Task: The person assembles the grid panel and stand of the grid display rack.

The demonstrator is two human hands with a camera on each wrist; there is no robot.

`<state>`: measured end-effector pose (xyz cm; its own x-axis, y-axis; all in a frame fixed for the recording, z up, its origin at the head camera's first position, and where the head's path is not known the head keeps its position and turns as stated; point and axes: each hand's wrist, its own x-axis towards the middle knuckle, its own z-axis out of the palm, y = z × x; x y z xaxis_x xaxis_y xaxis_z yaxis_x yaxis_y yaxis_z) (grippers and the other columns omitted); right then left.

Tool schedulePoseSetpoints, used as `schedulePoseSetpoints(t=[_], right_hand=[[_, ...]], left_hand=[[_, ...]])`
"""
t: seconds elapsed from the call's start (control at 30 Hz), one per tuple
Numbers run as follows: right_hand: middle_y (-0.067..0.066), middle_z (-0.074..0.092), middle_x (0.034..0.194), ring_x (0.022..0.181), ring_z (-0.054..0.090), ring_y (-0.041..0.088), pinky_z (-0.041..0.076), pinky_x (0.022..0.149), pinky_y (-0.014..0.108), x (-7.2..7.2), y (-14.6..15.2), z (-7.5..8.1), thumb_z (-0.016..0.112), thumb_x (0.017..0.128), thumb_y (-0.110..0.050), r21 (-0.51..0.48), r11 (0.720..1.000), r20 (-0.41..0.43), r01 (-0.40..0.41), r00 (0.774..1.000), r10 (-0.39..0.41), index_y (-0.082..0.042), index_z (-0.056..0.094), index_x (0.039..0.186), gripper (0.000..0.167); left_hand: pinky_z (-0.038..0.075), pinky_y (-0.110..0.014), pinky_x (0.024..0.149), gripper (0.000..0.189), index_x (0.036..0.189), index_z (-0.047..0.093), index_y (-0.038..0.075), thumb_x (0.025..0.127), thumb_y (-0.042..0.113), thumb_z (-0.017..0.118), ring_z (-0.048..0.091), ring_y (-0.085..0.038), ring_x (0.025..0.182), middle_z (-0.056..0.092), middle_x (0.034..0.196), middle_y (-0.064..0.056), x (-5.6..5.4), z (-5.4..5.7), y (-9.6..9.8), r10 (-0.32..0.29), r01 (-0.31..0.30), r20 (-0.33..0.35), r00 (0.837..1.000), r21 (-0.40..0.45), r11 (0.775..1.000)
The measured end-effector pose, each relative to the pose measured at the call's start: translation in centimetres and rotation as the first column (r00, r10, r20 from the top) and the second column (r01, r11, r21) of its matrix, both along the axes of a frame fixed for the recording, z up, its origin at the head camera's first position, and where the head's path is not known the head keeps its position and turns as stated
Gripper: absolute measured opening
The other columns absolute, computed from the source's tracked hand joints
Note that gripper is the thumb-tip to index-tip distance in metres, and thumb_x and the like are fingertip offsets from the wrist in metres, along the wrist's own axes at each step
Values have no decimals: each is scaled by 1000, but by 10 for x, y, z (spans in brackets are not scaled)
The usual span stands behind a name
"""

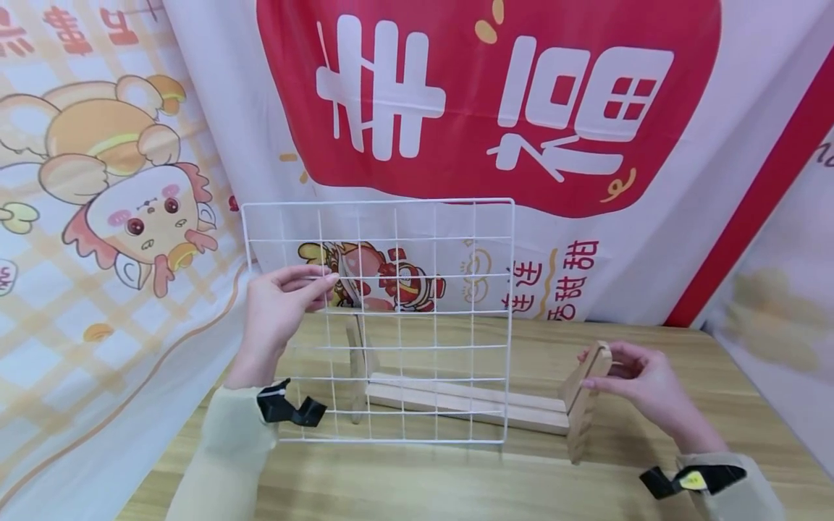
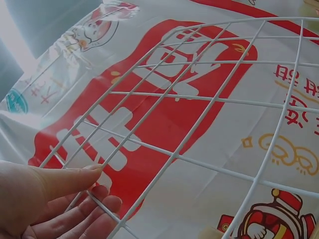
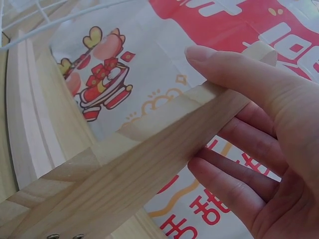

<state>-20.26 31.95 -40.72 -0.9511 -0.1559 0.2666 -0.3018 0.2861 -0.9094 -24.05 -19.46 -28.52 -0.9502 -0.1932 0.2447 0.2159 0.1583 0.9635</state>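
In the head view, the left hand [image 1: 287,307] is left of centre, its grip closed to a pinch, thumb against fingertips, on the white wire grid [image 1: 399,312]. The grid is held up across the middle of the frame, overlapping the left part of a wooden stand [image 1: 465,404]; whether its lower edge touches the desk [image 1: 521,488] cannot be told. The stand sits on the desk from centre to lower right, a long grooved bar between two end pieces. At right, the right hand [image 1: 641,373] grips the top of the nearer end piece [image 1: 589,405]. In the left wrist view, at lower left, the thumb and fingers nearly meet around a wire near the grid's edge. In the right wrist view, the right grip is parted by the board's width, thumb over its edge at upper centre, fingers behind; two metal fittings [image 3: 53,236] show at lower left.
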Motion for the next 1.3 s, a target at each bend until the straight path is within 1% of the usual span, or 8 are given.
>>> schedulePoseSetpoints(t=[0.13, 0.3, 0.43, 0.63, 0.8, 1.07, 1.2, 1.3], right_hand=[[4, 75, 114, 96, 73, 16, 61, 79, 31, 0, -1, -2, 83, 84, 0, -8, 1000, -5, 3, 1000, -3, -1, 68, 124, 42], [4, 75, 113, 95, 73, 16, 61, 79, 30, 1, -1, -2, 82, 84, 0, -14, 1000, -8, 6, 1000, -6, -2, 68, 124, 42], [4, 75, 113, 95, 73, 15, 61, 79, 30, 2, -2, -2, 83, 84, -2, -4, 1000, -2, 20, 1000, -20, -1, 67, 124, 43], [1, 75, 113, 95, 73, 14, 61, 79, 28, 3, -2, -3, 83, 85, -3, 6, 1000, 8, 24, 1000, -24, -1, 66, 125, 43], [8, 74, 114, 95, 74, 17, 61, 78, 31, 3, -2, -2, 81, 86, 0, -9, 1000, -19, -8, 1000, 7, 1, 66, 124, 41], [8, 74, 114, 95, 74, 19, 62, 78, 32, 3, 0, -4, 80, 87, 1, -7, 1000, -9, -20, 1000, 20, 9, 61, 126, 45], [5, 75, 112, 94, 74, 18, 62, 78, 32, 3, 0, -3, 82, 85, -3, 7, 1000, 5, 8, 1000, -9, 8, 62, 127, 47], [2, 75, 109, 92, 74, 17, 62, 77, 31, 2, 1, -3, 84, 84, -4, 20, 999, 11, 32, 999, -32, 8, 62, 126, 48]], left_hand=[[63, -34, 75, 46, 114, 73, 0, 83, 32, 87, 75, -18, 80, 77, 94, -7, -3, 8, 7, 7, -6, 7, 1000, -26, 1000], [63, -33, 74, 45, 112, 74, 0, 82, 30, 88, 75, -20, 80, 76, 94, -11, -8, 19, 17, -13, 13, 2, 1000, -16, 1000], [63, -33, 76, 44, 113, 75, 3, 82, 32, 88, 75, -20, 82, 76, 98, -11, -11, 30, 27, -17, 18, 24, 1000, -29, 999], [62, -33, 77, 39, 113, 75, 6, 84, 29, 87, 75, -21, 85, 76, 102, -10, -16, 47, 42, -41, 42, 36, 999, -45, 998], [62, -32, 80, 39, 115, 76, 11, 85, 34, 86, 74, -21, 87, 76, 101, -9, -22, 60, 53, -48, 51, 38, 998, -76, 996], [61, -29, 82, 41, 113, 75, 15, 83, 40, 85, 75, -22, 91, 75, 100, -5, -36, 72, 67, -52, 60, 89, 995, -83, 995], [60, -27, 83, 43, 113, 76, 18, 81, 44, 85, 74, -19, 90, 75, 100, -3, -41, 78, 74, -55, 63, 89, 994, -87, 994], [60, -27, 83, 43, 113, 76, 17, 81, 44, 85, 74, -18, 89, 75, 102, -3, -45, 81, 78, -69, 75, 70, 995, -85, 994]])
